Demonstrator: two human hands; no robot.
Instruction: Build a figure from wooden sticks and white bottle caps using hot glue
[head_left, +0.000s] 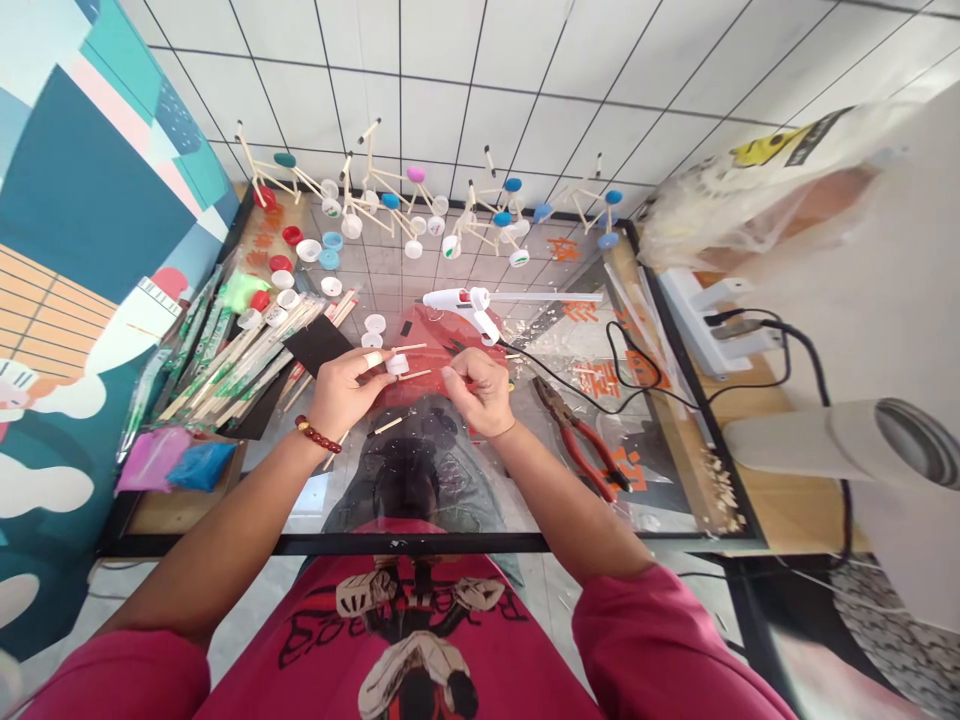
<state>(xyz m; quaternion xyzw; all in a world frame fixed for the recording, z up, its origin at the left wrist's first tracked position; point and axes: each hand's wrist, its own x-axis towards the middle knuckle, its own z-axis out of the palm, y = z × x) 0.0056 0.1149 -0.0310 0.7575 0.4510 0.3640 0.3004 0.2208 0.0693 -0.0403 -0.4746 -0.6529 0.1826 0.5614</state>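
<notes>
My left hand [346, 388] is closed on a white bottle cap [397, 364] with thin wooden sticks [411, 348] fixed to it, held over the glass table [315, 505]. My right hand [477, 388] is closed in a pinch just right of the cap, near the end of one stick; what it grips is too small to name. A white glue gun [465, 302] lies just beyond both hands.
Red-handled pliers [579, 440] lie to the right of my right hand. Several stick-and-cap models [420, 215] stand along the far edge. Packs of chopsticks [232, 360] and loose caps [300, 262] lie to the left. A power strip [701, 318] and a plastic bag [757, 185] sit at the right.
</notes>
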